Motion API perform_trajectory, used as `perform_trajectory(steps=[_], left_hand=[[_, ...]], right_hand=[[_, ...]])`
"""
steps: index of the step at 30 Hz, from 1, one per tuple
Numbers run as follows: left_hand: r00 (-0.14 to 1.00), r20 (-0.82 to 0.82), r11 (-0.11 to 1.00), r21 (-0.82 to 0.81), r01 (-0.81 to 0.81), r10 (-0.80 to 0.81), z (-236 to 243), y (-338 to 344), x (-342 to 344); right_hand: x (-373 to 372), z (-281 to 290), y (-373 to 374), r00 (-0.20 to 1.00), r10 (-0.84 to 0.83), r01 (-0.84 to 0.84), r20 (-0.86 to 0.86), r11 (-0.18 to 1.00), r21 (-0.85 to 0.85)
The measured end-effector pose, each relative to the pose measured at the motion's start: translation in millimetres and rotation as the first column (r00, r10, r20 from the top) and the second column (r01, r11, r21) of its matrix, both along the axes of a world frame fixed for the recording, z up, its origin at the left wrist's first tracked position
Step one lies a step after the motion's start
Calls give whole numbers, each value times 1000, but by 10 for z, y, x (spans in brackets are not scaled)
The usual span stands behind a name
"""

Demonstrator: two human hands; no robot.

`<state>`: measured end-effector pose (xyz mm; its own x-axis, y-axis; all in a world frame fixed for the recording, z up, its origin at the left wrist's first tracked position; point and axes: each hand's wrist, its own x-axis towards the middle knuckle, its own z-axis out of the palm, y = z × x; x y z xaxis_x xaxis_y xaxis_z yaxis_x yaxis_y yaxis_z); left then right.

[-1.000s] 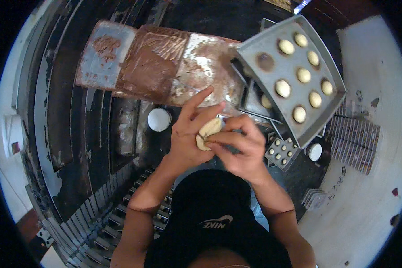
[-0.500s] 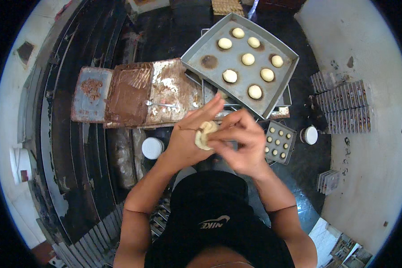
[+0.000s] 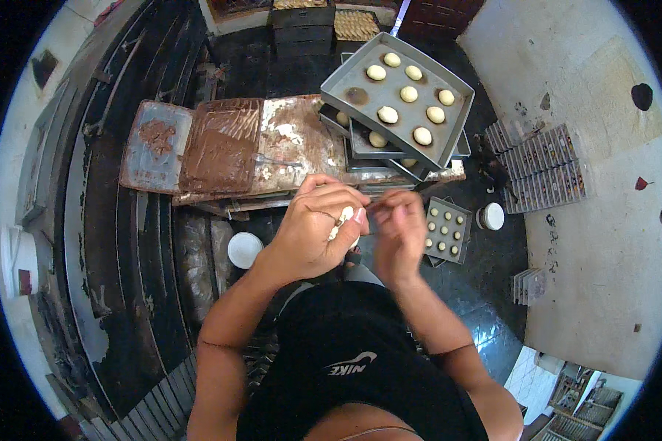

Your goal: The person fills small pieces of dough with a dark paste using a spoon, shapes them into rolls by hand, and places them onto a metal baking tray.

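My left hand (image 3: 309, 228) is closed around a piece of pale dough (image 3: 340, 223); part of it shows between thumb and fingers, the rest is hidden in the palm. Close beside it on the right, my right hand (image 3: 399, 234) has its fingertips near the left fingertips. Its fingers are smeared by motion, so their grip is unclear. Beyond both hands, a square metal tray (image 3: 381, 92) carries several round dough balls, spaced apart. It lies askew on other trays that also hold dough balls.
On the worktable left of the trays are a spoon-like utensil (image 3: 278, 160), a brown-smeared slab (image 3: 221, 151) and a clear tray (image 3: 143, 162) with brown filling. Lower stand a white-lidded bucket (image 3: 245, 250), another tray of dough balls (image 3: 438, 234) and a white-lidded tub (image 3: 490, 216).
The left fingers have folded from an open palm around the dough. My right hand has moved off the dough, slightly right. The view has shifted, showing more of the far floor.
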<state>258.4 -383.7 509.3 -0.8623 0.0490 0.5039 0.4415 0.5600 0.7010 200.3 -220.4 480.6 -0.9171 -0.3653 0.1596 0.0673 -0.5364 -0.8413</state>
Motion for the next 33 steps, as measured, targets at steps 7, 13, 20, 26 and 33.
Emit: perform_trajectory(steps=[7,13,20,26,33], left_hand=[[993,-117,952,301,44,-9,277,223,162],[989,-97,929,-345,-137,110,382,412,16],[947,-321,917,383,107,23,143,1014,-674],[985,-125,942,299,151,-119,120,1549,-1168],[987,-131,993,65,99,-89,54,1829,-1831]], right_hand=[[474,-123,-128,978,164,-164,-126,986,9],[425,375,-17,967,126,-58,220,955,-291],[-342,338,516,928,-295,215,-226,923,-320],[-984,302,1166,985,-169,152,-33,943,-296],[-1572,9,1632,962,198,-103,188,900,-424]])
